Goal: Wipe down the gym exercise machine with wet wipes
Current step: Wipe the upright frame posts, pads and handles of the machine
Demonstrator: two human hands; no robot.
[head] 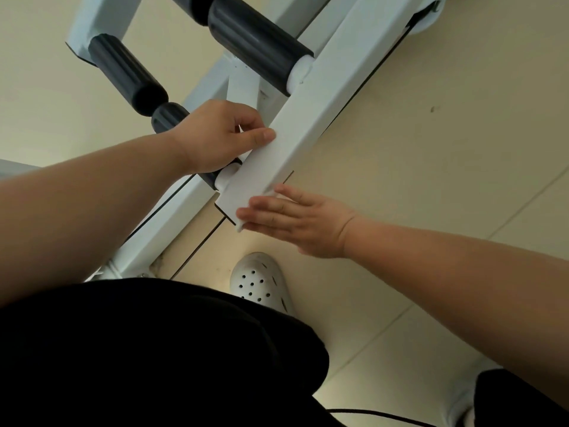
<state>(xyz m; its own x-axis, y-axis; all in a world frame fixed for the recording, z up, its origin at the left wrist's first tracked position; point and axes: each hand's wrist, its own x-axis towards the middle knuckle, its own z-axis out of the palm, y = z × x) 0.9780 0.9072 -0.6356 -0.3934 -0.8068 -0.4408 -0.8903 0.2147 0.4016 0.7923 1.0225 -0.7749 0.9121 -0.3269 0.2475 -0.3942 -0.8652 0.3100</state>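
Observation:
The gym machine has a white metal bar that runs diagonally from the upper right down to the middle, with black padded rollers on its left side. My left hand grips the bar's upper edge, thumb along the top and fingers curled over it. My right hand lies flat with straight fingers against the lower end of the bar. It presses a white wet wipe there. Only small bits of the wipe show past the fingertips.
A second black roller and more white frame tubes lie to the left. My white perforated clog stands on the beige tiled floor just below the bar's end. Black trousers fill the lower left, and a thin black cable runs along the bottom.

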